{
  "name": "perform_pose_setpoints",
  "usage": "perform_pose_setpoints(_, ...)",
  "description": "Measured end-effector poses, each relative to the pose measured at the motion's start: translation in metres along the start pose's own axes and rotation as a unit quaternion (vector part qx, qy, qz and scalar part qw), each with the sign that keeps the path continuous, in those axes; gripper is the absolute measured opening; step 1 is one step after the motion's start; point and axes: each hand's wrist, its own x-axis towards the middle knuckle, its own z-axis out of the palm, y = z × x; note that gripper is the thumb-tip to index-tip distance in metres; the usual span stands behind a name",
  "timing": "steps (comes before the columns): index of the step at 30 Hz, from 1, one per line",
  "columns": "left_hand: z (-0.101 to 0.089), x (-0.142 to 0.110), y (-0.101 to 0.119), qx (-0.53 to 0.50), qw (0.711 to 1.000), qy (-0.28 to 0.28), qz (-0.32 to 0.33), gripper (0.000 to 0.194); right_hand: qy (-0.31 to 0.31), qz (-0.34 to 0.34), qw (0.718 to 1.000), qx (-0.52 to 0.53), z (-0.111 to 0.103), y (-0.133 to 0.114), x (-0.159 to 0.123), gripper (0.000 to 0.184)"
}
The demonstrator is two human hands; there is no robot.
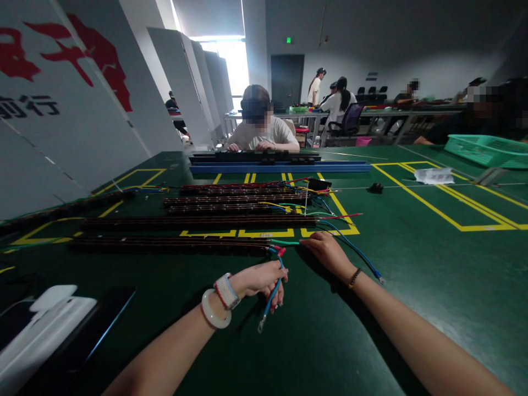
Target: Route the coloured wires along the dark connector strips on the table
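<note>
Dark strips (169,245) lie in rows on the green surface (412,264). Near its front edge, the left hand (259,280) has its fingers curled around a blue wire (270,300), seemingly pinching it. Keep that grip firm near the strip's end. The right hand (325,250) lies flat, fingers pressed together, steadying the wires.

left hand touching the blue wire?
Touching. The head view shows the left hand with fingers closed around the blue wire, whose end hangs out below.
</note>
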Motion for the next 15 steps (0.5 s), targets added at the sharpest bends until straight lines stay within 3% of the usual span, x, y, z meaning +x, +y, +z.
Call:
perform_pose_setpoints(4, -0.013, -0.008, 0.002, 0.065, 0.998, -0.008, 0.001, 0.019, -0.001, 0.002, 1.000, 0.003, 0.000, 0.000, 0.000, 0.028)
perform_pose_setpoints(8, -0.024, -0.008, -0.003, 0.063, 0.997, -0.032, 0.024, 0.029, -0.002, 0.000, 1.000, 0.009, -0.002, -0.001, -0.001, 0.027)
perform_pose_setpoints(15, -0.022, 0.000, -0.007, -0.006, 0.985, -0.168, 0.035, 0.039, 0.008, 0.006, 1.000, 0.030, 0.002, 0.001, -0.003, 0.028)
